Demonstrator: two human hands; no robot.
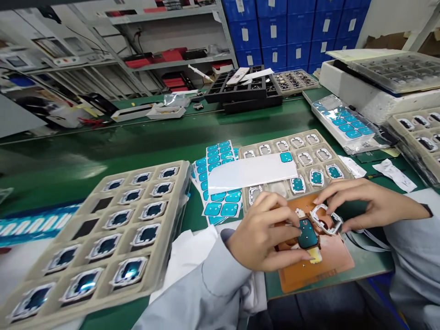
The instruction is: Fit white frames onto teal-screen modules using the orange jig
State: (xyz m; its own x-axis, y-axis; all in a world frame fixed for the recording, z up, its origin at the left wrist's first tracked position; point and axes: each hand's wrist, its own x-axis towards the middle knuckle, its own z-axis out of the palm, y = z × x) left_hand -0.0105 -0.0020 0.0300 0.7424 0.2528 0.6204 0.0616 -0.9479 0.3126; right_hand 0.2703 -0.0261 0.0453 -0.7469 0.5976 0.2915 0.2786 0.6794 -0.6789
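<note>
Both hands are at work over the orange-brown pad at the near edge of the green surface (161, 142). The right hand (371, 208) has the white frame (320, 224) pinched between thumb and fingertips, tilted up off the orange-brown pad (330, 268)! Just beside it, the left hand (266, 233) comes in with thumb and fingers parted around the teal panel (307, 234), fingertips at its edges; whether they grip it or merely steady it, one cannot tell. That teal panel sits on the orange-brown pad, right between the two hands.

Look behind: the rear tray (277, 189) carries more white frames, three in the nearer row filled with teal. Across it lies a white strip (252, 173), a single teal sticker (286, 157) at its right end, its other end over the sticker sheets (224, 158). Out to the left, the big tray (154, 257) shows row upon row of dark-centred frames, two compartments holding just dark squares. And at the back, black trays (252, 94) are stacked before the blue bins (273, 32).
</note>
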